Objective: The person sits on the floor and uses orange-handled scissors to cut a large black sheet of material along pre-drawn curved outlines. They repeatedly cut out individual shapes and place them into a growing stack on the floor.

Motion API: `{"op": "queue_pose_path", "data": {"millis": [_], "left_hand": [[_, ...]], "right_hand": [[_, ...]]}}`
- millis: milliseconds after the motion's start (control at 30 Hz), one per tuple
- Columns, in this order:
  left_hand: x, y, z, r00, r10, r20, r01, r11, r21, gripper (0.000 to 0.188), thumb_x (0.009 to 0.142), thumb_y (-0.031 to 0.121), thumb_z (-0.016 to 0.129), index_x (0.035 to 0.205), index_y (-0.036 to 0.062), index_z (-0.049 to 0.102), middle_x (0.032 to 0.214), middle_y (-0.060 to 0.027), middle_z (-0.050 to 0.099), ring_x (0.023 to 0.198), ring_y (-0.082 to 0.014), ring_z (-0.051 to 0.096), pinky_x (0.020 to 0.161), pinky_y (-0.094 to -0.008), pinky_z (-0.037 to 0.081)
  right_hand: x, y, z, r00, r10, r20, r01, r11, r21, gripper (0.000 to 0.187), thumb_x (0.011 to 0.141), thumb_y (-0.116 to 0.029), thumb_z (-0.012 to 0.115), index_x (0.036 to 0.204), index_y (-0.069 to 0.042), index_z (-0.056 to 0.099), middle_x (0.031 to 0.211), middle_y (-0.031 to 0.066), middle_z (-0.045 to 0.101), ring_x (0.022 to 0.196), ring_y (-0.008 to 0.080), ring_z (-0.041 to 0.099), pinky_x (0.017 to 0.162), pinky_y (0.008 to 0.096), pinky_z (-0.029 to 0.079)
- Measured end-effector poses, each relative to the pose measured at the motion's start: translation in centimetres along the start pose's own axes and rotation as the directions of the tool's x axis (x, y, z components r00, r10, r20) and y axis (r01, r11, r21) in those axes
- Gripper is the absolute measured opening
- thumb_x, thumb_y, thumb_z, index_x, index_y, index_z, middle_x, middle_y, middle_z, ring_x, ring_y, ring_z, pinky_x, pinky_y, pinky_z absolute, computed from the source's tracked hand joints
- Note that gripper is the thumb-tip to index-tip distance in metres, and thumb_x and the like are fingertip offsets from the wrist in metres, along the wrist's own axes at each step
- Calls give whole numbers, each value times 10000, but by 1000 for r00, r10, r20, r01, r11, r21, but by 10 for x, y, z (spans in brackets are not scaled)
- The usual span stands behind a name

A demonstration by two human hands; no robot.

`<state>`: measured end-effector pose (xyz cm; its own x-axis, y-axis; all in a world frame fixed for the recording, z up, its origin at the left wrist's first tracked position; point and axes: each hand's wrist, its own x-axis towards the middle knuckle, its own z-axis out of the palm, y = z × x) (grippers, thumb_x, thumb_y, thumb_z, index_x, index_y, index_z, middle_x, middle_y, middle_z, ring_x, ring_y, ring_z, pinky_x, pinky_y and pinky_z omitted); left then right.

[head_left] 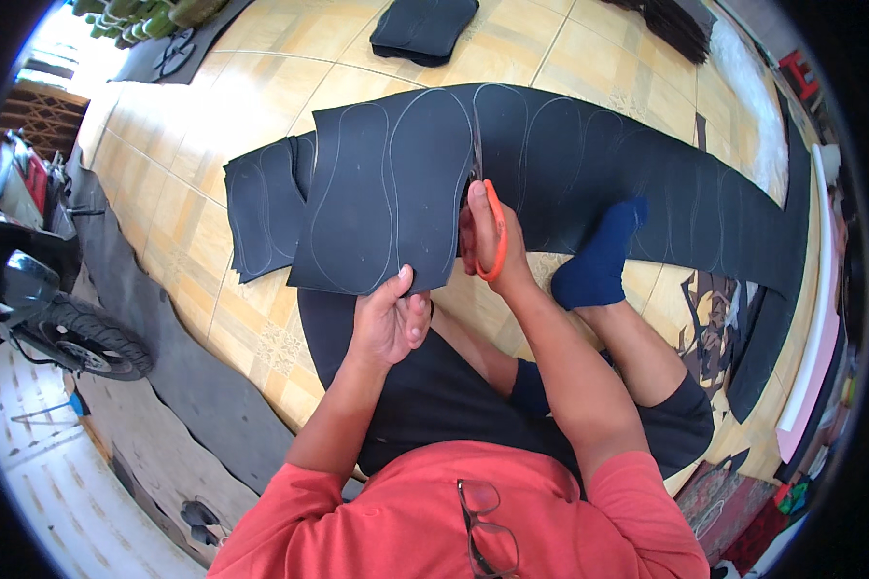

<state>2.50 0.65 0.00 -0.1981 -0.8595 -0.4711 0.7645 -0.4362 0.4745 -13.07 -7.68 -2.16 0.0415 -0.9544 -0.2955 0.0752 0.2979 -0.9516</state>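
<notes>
A long black sheet (589,159), marked with pale sole-shaped outlines, stretches across the floor in front of me. My right hand (497,232) grips orange-handled scissors (493,236), whose blades lie in a cut running between two outlines. Left of the cut, a flap (377,203) of the sheet bears two outlines. My left hand (392,318) pinches the flap's near edge, thumb on top. Further left lies another black piece (263,207) with outlines, partly under the flap. The blade tips are hard to make out against the black.
A stack of black pieces (423,29) sits on the tiles at the far side. My blue-socked foot (599,256) rests by the sheet's near edge. Dark offcuts (713,318) lie to the right. A motorcycle (58,318) stands at left beside a grey mat (193,367).
</notes>
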Motion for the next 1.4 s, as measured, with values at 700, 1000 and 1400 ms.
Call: {"op": "queue_pose_path", "data": {"millis": [700, 1000, 1400], "left_hand": [[-56, 34, -10, 993, 62, 99, -93, 937, 338, 259, 919, 120, 562, 1105, -50, 499, 581, -129, 573, 371, -212, 523, 291, -294, 420], [-97, 58, 4, 998, 50, -24, -33, 887, 461, 469, 781, 41, 643, 1203, -96, 489, 691, -187, 633, 346, -213, 532, 250, -290, 383], [-56, 58, 26, 827, 70, 557, -253, 932, 259, 940, 800, 451, 703, 1476, 15, 218, 1393, -167, 429, 1210, -285, 495, 965, -425, 449]], "right_hand": [[-26, -21, -36, 993, 24, 114, -20, 999, -36, 595, 991, -519, 362, 697, -14, 473, 450, 26, 375, 326, 124, 392, 327, 263, 341], [-61, -27, -70, 993, -66, 101, 44, 978, 206, 564, 1000, -505, 351, 764, -13, 496, 532, 42, 457, 356, 125, 443, 325, 275, 360], [-123, -26, -101, 969, -207, 137, 150, 927, 345, 456, 797, -152, 558, 1198, 61, 518, 1110, 108, 591, 1025, 174, 546, 934, 301, 401]]}}
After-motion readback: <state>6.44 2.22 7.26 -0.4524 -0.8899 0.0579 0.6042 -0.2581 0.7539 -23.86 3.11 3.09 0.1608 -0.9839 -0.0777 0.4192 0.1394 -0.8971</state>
